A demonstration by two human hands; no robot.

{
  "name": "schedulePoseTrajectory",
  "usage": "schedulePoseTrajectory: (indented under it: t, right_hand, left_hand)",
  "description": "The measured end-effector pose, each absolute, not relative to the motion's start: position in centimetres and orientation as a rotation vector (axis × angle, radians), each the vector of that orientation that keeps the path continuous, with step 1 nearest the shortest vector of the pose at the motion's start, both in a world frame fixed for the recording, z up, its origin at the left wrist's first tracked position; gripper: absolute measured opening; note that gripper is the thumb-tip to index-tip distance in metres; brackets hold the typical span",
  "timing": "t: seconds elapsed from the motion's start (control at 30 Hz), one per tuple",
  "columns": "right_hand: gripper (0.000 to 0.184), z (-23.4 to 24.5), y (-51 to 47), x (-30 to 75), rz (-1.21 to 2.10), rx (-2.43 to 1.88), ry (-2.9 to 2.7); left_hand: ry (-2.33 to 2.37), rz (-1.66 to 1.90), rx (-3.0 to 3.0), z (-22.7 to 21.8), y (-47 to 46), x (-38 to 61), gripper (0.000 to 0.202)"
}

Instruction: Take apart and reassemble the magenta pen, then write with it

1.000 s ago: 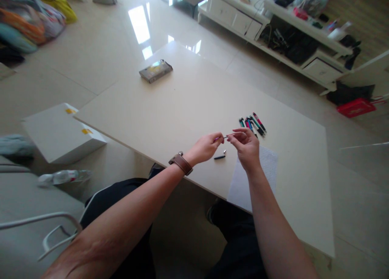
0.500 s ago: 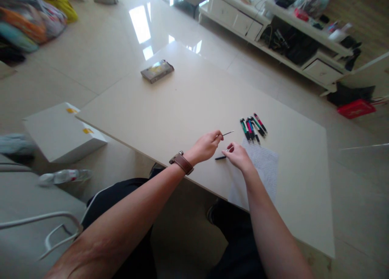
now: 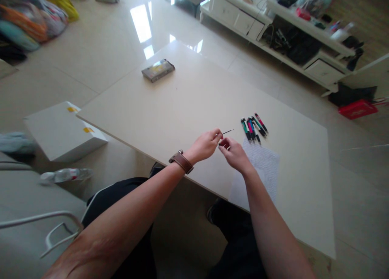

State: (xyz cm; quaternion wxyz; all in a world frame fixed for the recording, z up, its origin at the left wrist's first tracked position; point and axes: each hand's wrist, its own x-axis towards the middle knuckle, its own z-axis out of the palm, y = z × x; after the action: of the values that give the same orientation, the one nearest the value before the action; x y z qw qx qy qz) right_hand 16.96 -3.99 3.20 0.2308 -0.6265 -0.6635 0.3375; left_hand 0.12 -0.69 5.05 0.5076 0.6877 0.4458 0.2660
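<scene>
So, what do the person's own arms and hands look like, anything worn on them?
The left forearm and right forearm are bare, with no sleeves in view. The left hand and right hand have no gloves. A watch with a broad brown strap circles the left wrist; its dial can't be made out. The right wrist shows nothing worn.

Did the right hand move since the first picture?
Yes. The right hand has moved left and down in the view, away from the pens it partly covered before.
</scene>
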Motion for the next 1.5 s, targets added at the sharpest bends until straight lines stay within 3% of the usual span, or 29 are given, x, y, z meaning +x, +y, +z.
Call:
schedulePoseTrajectory:
  t: [0.17,0.5,0.83,1.0,1.17,1.37,1.5]
  right_hand:
    - [0.025,4.9,-2.7,18.4,0.737,-1.387,-1.059]
    - [0.023,5.2,-2.6,18.2,0.736,-1.191,-0.913]
    - [0.028,4.5,-3.1,17.2,0.962,-1.249,-1.049]
    - [0.026,5.1,-3.6,17.1,1.058,-1.343,-1.199]
    - [0.03,5.1,-3.8,17.5,1.135,-1.408,-1.277]
    - [0.032,5.2,-4.1,17.5,1.126,-1.535,-1.368]
    - [0.042,5.6,-4.2,17.8,1.003,-1.663,-1.544]
  left_hand:
    - [1.089,0.6,1.648,5.4,-0.8,0.1,0.028]
    - [1.065,0.566,1.66,4.9,-1.0,0.6,0.028]
    - [1.077,0.548,1.647,5.6,-1.3,0.8,0.016]
    - [1.147,0.483,1.759,5.7,-1.6,0.3,0.027]
    - [1.215,0.365,2.049,5.6,-1.8,-0.2,0.022]
    - [1.161,0.366,2.146,5.6,-1.8,-0.5,0.023]
    - [1.087,0.412,2.221,5.5,-1.7,-0.4,0.015]
